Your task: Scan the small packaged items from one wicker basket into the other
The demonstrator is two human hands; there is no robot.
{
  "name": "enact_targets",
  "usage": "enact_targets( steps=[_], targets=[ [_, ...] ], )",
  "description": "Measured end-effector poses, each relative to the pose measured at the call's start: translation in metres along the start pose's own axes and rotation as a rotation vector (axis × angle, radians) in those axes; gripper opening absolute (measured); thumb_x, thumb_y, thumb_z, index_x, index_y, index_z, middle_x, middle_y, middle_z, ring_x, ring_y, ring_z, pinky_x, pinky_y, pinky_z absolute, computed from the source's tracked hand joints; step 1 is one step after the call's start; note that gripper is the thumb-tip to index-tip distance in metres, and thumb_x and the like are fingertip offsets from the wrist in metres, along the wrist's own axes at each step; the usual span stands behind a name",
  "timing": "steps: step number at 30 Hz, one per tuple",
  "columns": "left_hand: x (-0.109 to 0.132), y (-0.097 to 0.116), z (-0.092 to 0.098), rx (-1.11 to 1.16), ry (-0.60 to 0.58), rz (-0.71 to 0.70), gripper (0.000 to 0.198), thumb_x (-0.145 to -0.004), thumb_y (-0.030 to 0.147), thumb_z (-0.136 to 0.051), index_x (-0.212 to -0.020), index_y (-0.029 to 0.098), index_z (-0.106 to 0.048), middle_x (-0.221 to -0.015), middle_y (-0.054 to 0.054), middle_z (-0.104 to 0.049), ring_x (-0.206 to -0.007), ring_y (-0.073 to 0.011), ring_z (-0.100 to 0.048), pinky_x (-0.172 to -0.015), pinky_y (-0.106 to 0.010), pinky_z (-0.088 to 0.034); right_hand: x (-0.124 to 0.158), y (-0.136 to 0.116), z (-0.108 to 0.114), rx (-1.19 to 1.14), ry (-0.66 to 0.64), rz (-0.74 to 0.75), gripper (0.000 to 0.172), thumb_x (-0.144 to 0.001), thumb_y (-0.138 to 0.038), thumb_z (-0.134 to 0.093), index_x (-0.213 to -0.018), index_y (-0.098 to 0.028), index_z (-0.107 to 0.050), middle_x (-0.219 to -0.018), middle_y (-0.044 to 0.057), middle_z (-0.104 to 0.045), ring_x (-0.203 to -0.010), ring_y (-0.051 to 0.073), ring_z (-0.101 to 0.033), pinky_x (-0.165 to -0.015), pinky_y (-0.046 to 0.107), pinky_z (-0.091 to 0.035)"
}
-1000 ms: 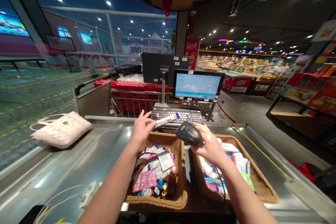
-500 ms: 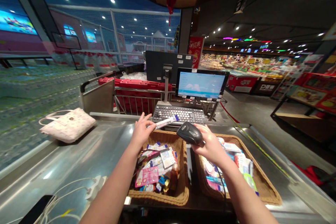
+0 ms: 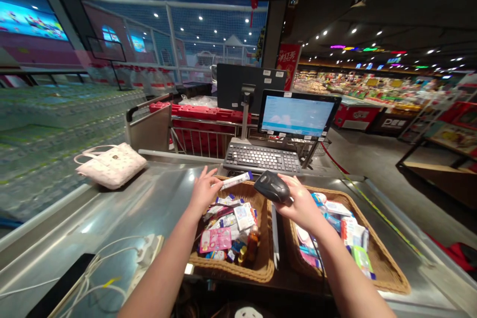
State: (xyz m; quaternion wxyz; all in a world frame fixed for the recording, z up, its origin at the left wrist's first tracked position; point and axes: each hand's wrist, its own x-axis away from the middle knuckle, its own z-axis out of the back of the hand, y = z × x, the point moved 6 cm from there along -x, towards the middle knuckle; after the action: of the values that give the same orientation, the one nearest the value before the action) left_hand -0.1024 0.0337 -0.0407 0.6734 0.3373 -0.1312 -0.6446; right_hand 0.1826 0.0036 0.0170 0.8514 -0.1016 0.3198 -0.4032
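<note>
Between thumb and fingers, my left hand (image 3: 204,190) pinches one end of a slim white packet with a dark blue tip (image 3: 237,180); what the packet contains I cannot make out. My right hand (image 3: 298,198) grips a black barcode scanner (image 3: 272,186), its head turned left toward the packet and slightly apart from it. Below the left hand stands a brown wicker basket (image 3: 269,238) full of small packets, a pink card pack (image 3: 215,240) and an amber bottle (image 3: 253,242). A second wicker basket (image 3: 387,263), under my right forearm, holds more small packaged goods.
Behind the baskets are a black keyboard (image 3: 261,158) and a lit screen (image 3: 298,115). A pale handbag (image 3: 114,166) lies on the metal counter (image 3: 160,194) at left. Nearer stand a power strip (image 3: 149,253) with white cables and a dark flat device (image 3: 63,285). The scanner's cord hangs over the right basket.
The camera view has shifted, so the scene sits farther right. Both hands keep their hold; the packet has come slightly lower and closer to the scanner.
</note>
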Motion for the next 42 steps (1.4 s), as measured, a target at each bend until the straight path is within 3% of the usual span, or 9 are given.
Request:
enact_targets(
  steps=[10, 15, 22, 27, 30, 35, 42],
  targets=[
    [0.029, -0.031, -0.032, -0.046, -0.194, 0.062, 0.020, -0.084, 0.031, -0.055, -0.076, 0.022, -0.071, -0.143, -0.007, -0.052, -0.146, -0.0322, -0.022, -0.112, -0.066, -0.017, -0.002, -0.007, -0.011, -0.007, 0.017, 0.040, 0.033, -0.069, -0.016, -0.063, -0.101, -0.024, -0.069, -0.124, 0.009, -0.065, -0.124, 0.030, -0.054, -0.111, 0.055, -0.031],
    [0.043, -0.041, -0.051, -0.085, -0.266, 0.009, 0.020, -0.082, 0.028, -0.056, -0.070, 0.020, -0.070, -0.140, -0.007, -0.056, -0.145, -0.0303, -0.026, -0.114, -0.056, -0.023, -0.001, -0.010, -0.019, -0.018, 0.007, 0.026, 0.035, -0.070, -0.016, -0.063, -0.103, -0.024, -0.068, -0.123, 0.008, -0.066, -0.124, 0.030, -0.054, -0.110, 0.055, -0.033],
    [0.059, -0.053, -0.076, -0.150, -0.408, 0.011, 0.021, -0.082, 0.026, -0.053, -0.069, 0.021, -0.070, -0.140, -0.005, -0.056, -0.145, -0.0318, -0.027, -0.113, -0.063, -0.017, -0.002, -0.019, -0.027, -0.057, -0.012, 0.010, 0.033, -0.071, -0.015, -0.063, -0.102, -0.023, -0.069, -0.121, 0.008, -0.066, -0.119, 0.029, -0.056, -0.102, 0.048, -0.042],
    [0.065, -0.059, -0.089, -0.298, -0.498, 0.043, 0.023, -0.074, 0.012, -0.051, -0.076, 0.023, -0.070, -0.123, -0.005, -0.068, -0.142, -0.0280, -0.033, -0.114, -0.063, -0.017, 0.000, -0.021, -0.029, -0.081, 0.002, 0.005, 0.033, -0.072, -0.015, -0.063, -0.103, -0.024, -0.068, -0.122, 0.007, -0.067, -0.114, 0.027, -0.059, -0.099, 0.046, -0.044],
    [0.066, -0.057, -0.090, -0.332, -0.511, 0.040, 0.026, -0.073, 0.009, -0.050, -0.078, 0.022, -0.071, -0.121, -0.007, -0.068, -0.142, -0.0283, -0.034, -0.114, -0.062, -0.016, 0.002, -0.019, -0.029, -0.108, 0.017, -0.009, 0.035, -0.071, -0.015, -0.064, -0.105, -0.024, -0.067, -0.122, 0.007, -0.066, -0.116, 0.027, -0.058, -0.100, 0.045, -0.044],
    [0.063, -0.049, -0.081, -0.391, -0.457, 0.002, 0.019, -0.080, 0.019, -0.053, -0.078, 0.021, -0.072, -0.139, -0.008, -0.056, -0.143, -0.0313, -0.030, -0.115, -0.060, -0.016, 0.011, -0.010, -0.023, -0.138, 0.064, -0.074, 0.039, -0.070, -0.013, -0.064, -0.108, -0.022, -0.064, -0.120, 0.008, -0.066, -0.113, 0.026, -0.058, -0.099, 0.043, -0.045],
    [0.053, -0.045, -0.078, -0.357, -0.345, -0.086, 0.022, -0.088, 0.030, -0.053, -0.097, 0.023, -0.072, -0.141, -0.010, -0.054, -0.142, -0.0332, -0.032, -0.112, -0.061, -0.024, 0.049, 0.021, 0.012, -0.076, 0.149, -0.276, 0.014, -0.074, -0.018, -0.061, -0.088, -0.021, -0.062, -0.094, 0.006, -0.067, -0.088, 0.023, -0.062, -0.081, 0.037, -0.051]
  ],
)
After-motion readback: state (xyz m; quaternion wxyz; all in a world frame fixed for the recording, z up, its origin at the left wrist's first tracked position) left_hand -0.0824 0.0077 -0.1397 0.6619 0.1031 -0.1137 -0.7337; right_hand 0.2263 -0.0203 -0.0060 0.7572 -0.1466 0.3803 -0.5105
